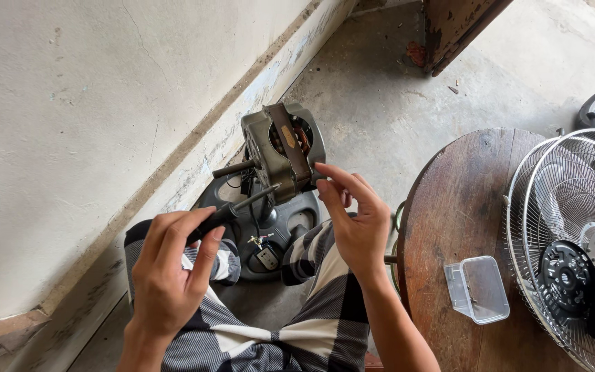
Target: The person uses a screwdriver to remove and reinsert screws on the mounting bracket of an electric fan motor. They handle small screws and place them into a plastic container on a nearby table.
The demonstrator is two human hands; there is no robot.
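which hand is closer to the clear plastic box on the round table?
Right. The right hand grips the fan motor just beyond the table's left edge, up-left of the plastic box. The left hand, holding a screwdriver, is farther left, past the lap.

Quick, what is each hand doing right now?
Left hand: closed around a black-handled screwdriver, its tip at the fan motor.
Right hand: fingertips on the fan motor's side, steadying it.

Home repair corner: bare concrete floor [380,103], dismantled fan guards [573,207] (wire)
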